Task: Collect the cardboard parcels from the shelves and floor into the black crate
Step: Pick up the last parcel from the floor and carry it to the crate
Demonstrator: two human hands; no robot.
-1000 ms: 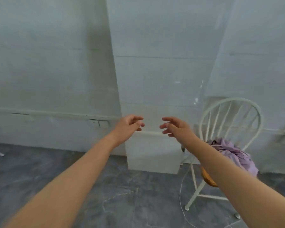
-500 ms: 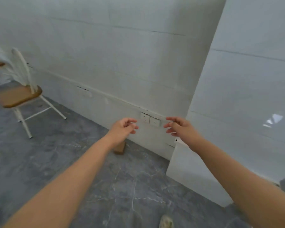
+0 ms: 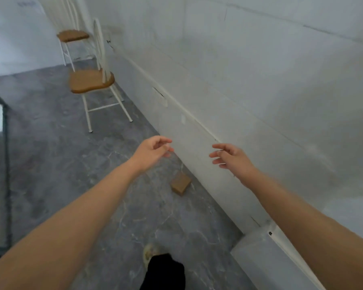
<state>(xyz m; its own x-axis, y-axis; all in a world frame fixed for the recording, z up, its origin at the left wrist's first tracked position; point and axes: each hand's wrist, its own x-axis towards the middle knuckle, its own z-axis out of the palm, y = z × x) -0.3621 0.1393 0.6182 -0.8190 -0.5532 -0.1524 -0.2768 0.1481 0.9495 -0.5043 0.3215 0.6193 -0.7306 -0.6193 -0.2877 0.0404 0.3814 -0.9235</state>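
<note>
Cardboard is your target: one small cardboard parcel (image 3: 181,183) lies on the grey floor (image 3: 71,164), just beside the foot of the white wall (image 3: 197,130) and ahead of your foot (image 3: 150,253). It sits below and between your hands, a little nearer the left hand (image 3: 153,149) than the right hand (image 3: 232,156), and well apart from both, since you hold them out high above it. Its top looks close to square and it is set skew to the wall, one corner turned toward you, so no long side clearly offers itself. Both hands hold nothing; the fingers (image 3: 218,146) are loosely spread and slightly curled. By my judgement the reach must go down and forward, probably with a crouch. No black crate shows in this view.
</note>
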